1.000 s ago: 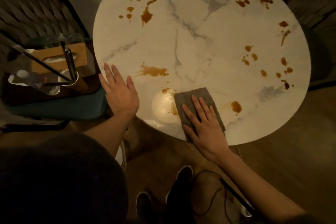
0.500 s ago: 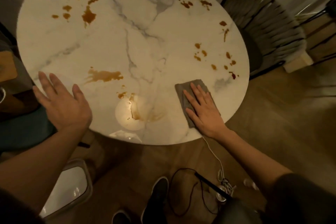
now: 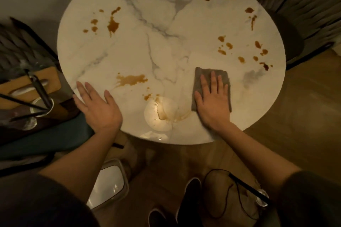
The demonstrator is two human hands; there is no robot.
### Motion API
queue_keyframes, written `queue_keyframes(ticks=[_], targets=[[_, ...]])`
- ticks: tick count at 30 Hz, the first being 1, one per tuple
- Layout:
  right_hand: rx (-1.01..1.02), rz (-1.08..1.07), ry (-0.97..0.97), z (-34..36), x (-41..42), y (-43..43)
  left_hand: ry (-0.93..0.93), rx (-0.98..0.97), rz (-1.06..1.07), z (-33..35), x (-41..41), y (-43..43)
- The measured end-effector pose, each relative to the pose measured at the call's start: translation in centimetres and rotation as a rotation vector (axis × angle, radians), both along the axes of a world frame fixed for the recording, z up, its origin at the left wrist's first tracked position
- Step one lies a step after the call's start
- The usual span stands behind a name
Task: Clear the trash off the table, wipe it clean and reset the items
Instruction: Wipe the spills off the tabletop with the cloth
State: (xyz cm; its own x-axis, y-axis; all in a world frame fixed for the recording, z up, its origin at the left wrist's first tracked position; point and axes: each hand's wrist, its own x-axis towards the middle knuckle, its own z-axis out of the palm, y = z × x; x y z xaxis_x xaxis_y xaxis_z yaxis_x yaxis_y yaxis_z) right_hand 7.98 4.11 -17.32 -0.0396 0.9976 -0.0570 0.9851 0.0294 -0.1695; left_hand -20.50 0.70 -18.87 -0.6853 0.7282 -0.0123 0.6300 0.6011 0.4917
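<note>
One cloth [image 3: 198, 81], long axis near-to-far

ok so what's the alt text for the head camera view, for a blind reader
Seen from above, a person's right hand presses a grey cloth flat on a round white marble table spattered with brown stains. The left hand lies open at the table's near left edge; a dark chair stands far right.
</note>
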Motion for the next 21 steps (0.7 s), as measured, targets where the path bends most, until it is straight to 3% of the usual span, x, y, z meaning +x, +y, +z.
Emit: queue_keyframes(ticks=[5, 9, 14, 21], targets=[[-0.032, 0.386, 0.121, -0.4, -7.7, -6.4, -0.004, -0.017, 0.000, 0.0, -0.2, -0.2], [-0.166, 0.309, 0.592, 1.8, -5.3, -4.7, -0.004, -0.008, -0.004, 0.5, -0.3, 0.0], [-0.023, 0.474, 0.272, 2.8, -3.6, -2.5, -0.007, -0.035, -0.013, 0.4, 0.0, 0.1], [-0.022, 0.378, 0.634, 9.9, -2.4, 0.0, -0.042, -0.045, -0.001, 1.8, 0.3, -0.1]])
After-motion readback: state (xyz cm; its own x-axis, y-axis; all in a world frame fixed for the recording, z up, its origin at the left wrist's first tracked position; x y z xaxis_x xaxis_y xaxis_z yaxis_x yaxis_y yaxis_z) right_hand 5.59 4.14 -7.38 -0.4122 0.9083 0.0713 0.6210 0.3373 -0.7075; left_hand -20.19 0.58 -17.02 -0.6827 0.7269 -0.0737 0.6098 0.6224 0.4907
